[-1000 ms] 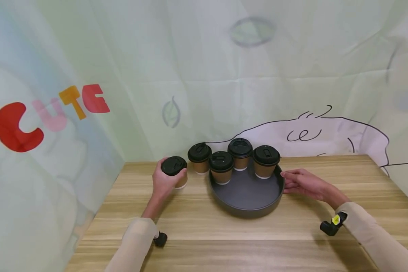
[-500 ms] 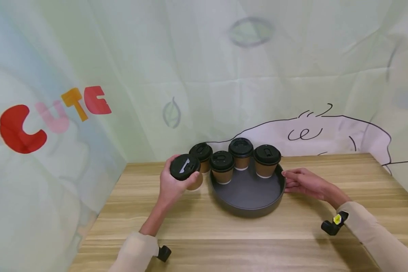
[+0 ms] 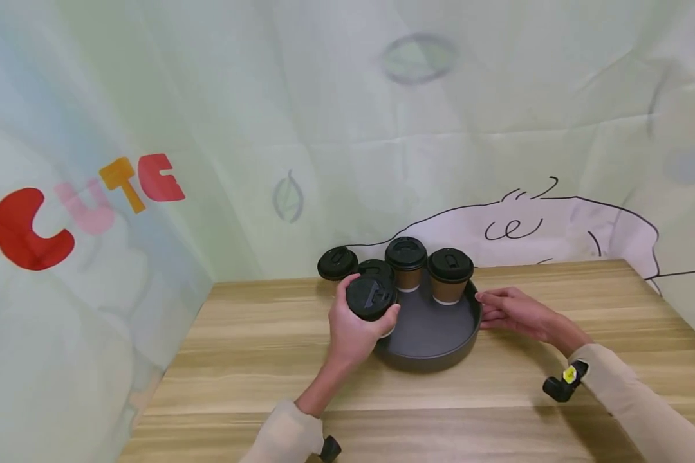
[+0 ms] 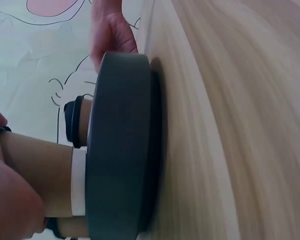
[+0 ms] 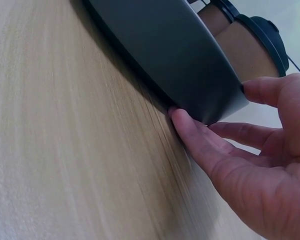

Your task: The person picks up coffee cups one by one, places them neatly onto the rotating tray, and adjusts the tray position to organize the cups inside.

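My left hand (image 3: 353, 331) grips a brown paper coffee cup with a black lid (image 3: 372, 297), thumb and fingers wrapped about its upper part. In the left wrist view this cup (image 4: 40, 170) tilts a little, its white base right at the rim of the round dark grey tray (image 4: 120, 145). My right hand (image 3: 518, 314) pinches the right side of the tray (image 3: 428, 364), thumb at the rim and fingers (image 5: 190, 130) low against the wall. Inside stand two lidded cups at the back, one cup (image 3: 407, 257) beside another cup (image 3: 450, 269). A third cup (image 3: 376, 266) is mostly hidden behind the held one.
Another lidded cup (image 3: 337, 263) stands on the wooden table (image 3: 255, 360) left of the tray, its lower part hidden by my left hand. A printed fabric backdrop (image 3: 347, 161) rises right behind the table's back edge.
My left hand has lifted the cup from the table and carried it right, over the tray's left part. My right hand stays at the tray's right side. The other cups have not moved.
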